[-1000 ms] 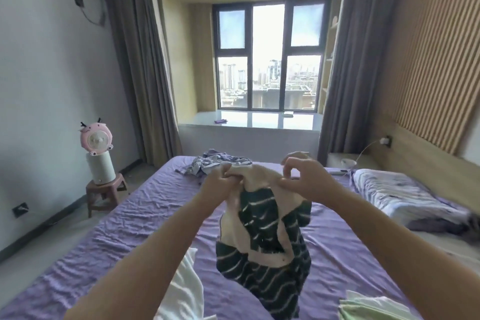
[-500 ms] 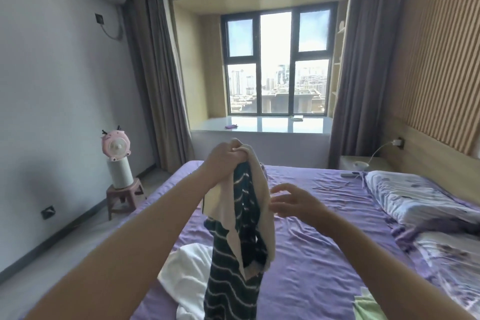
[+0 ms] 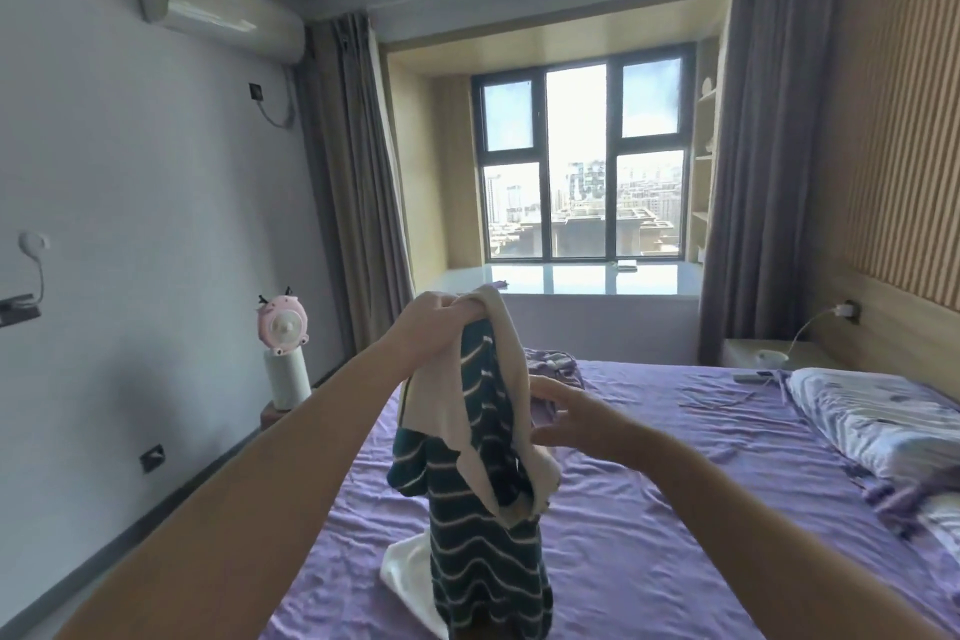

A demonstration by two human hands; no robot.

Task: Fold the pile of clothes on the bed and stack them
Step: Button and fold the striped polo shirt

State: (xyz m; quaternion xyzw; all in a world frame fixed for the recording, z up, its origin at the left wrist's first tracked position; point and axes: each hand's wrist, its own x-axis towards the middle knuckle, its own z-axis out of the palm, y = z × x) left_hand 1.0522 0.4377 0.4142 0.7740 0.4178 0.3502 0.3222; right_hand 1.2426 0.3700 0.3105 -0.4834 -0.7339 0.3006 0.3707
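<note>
**Q:** Where is the garment at this moment?

**A:** A dark green striped top with cream trim (image 3: pixel 480 525) hangs in the air above the purple bed sheet (image 3: pixel 675 509), lifted from its upper edge. The left hand (image 3: pixel 431 327) has its fingers curled round the bunched cream collar at the top. The cloth drops straight down and leaves the frame at the bottom edge.

**Q:** And the other hand?

**A:** The right hand (image 3: pixel 566 418) sits lower, at the garment's right side, fingers loosely spread and reaching toward the cloth. Whether the fingertips actually pinch the fabric cannot be told from this view.

**Q:** What has changed from the earlier pictures?

**A:** A second ago both hands held the top edge side by side, with the garment spread between them. Half a second ago the right hand had let go and dropped beside the cloth. Now it lies closer against the hanging side, while the left hand keeps the collar raised. The camera has also tilted up, showing the air conditioner (image 3: pixel 208 0).

**Q:** What else lies on the bed?

**A:** A white garment (image 3: pixel 408 572) behind the striped one, a crumpled patterned piece (image 3: pixel 553 361) near the far edge, and a patterned pillow (image 3: pixel 872 411) at right.
</note>
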